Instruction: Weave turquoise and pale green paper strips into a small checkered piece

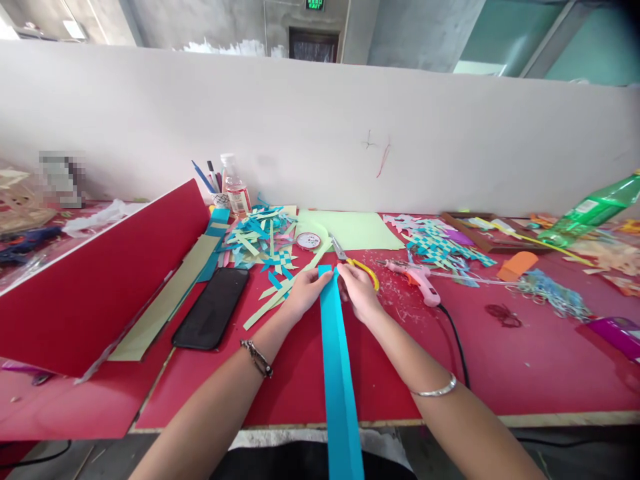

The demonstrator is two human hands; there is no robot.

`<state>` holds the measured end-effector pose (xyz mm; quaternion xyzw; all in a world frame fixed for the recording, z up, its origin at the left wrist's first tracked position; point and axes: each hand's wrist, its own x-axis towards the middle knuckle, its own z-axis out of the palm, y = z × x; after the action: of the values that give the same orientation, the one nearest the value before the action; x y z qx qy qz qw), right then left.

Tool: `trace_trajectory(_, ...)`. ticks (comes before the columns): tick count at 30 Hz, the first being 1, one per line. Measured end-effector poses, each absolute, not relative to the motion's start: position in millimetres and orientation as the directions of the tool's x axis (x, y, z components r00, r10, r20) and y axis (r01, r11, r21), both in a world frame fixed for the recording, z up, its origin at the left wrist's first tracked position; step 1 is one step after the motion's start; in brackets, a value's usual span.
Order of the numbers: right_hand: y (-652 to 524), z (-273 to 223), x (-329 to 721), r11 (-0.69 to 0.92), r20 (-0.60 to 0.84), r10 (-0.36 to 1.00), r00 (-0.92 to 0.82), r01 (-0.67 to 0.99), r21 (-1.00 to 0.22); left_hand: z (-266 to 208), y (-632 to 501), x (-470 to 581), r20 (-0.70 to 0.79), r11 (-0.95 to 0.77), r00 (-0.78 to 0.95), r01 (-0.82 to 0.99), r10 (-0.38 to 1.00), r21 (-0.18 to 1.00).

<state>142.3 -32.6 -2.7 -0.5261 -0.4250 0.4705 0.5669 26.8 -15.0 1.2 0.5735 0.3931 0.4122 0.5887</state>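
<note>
A long blue paper strip with a lengthwise crease runs from between my hands down over the table's front edge. My left hand pinches its far end from the left side. Fingers of my right hand close on the same end from the right, near the crease. Just beyond my right hand lie scissors with yellow handles, blades pointing away and partly hidden by that hand. A pale green sheet of paper and a round red-rimmed disc lie farther back.
Left are a black phone, a red board and a pile of cut paper strips. Right are a pink glue gun with a black cord, woven paper pieces and a tilted green bottle. A white partition stands behind.
</note>
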Motion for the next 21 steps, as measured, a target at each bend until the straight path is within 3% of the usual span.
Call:
trace_trajectory(5, -34.4, 1.2, 144.2, -0.029, -0.030, 0.999, 0.021, -0.016, -0.999, 2.1, -13.4, 24.4, 0.030, -0.014, 0.304, -0.056, 0.952, 0.998)
trace_trajectory(12, -35.9, 1.3, 142.9, -0.047, -0.048, 0.998, 0.044, -0.042, -0.998, 2.3, -13.0, 21.8, 0.045, -0.050, 0.352, 0.005, 0.935, 0.999)
trace_trajectory(21, -36.0, 0.6, 140.1, -0.024, -0.030, 0.996, 0.083, -0.062, -0.998, -6.3, -8.7, 22.9, 0.093, -0.117, 0.289, 0.065, 0.953, 0.991)
